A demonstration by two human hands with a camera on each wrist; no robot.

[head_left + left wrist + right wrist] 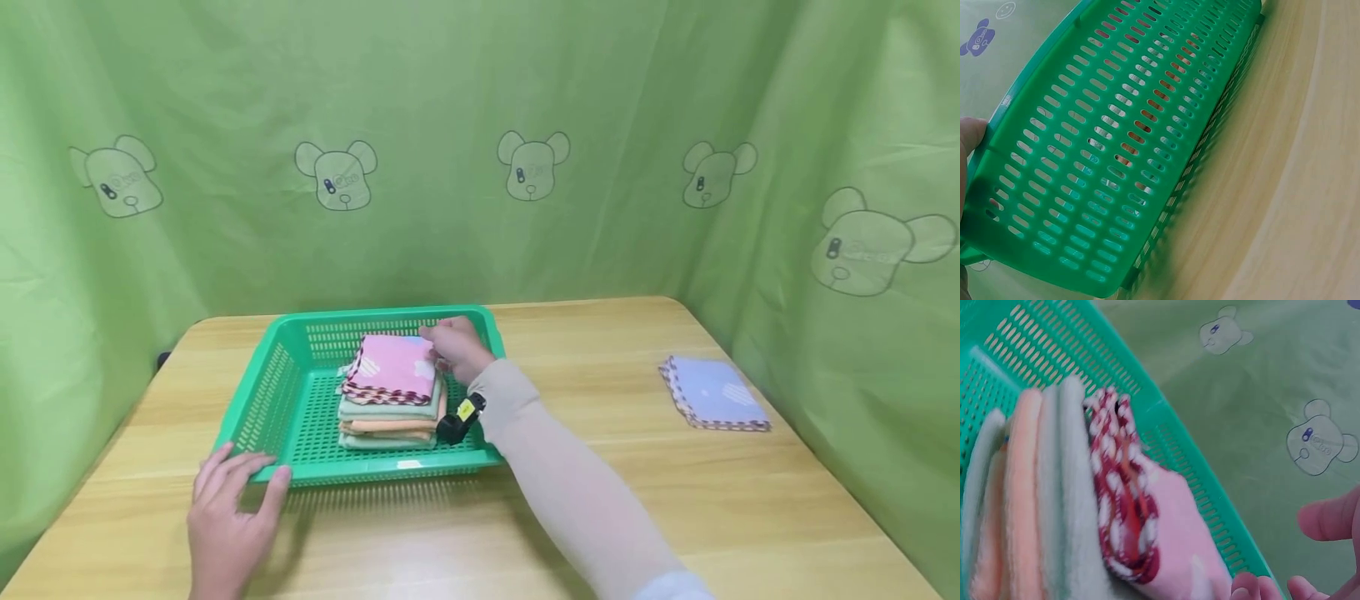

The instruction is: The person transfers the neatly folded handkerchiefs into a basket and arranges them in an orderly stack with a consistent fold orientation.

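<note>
A green plastic basket (255, 392) with slotted walls holds a stack of folded cloths. On top lies a folded pink towel (390, 362) with a dark-red-and-white checked edge; pale green and peach towels (1022, 487) are layered under it. My right hand (459, 346) is over the stack's far right corner. In the right wrist view its thumb (1329, 519) stands apart from the fingertips, which are close to the pink towel. My left hand (234, 508) holds the basket's near left corner, fingers over the rim and thumb at the front; the left wrist view shows only part of it.
A folded light blue towel (712, 393) with a checked edge lies by itself near the right side of the wooden table (585, 333). Green curtains (435, 250) printed with bear heads surround the table at the back and sides.
</note>
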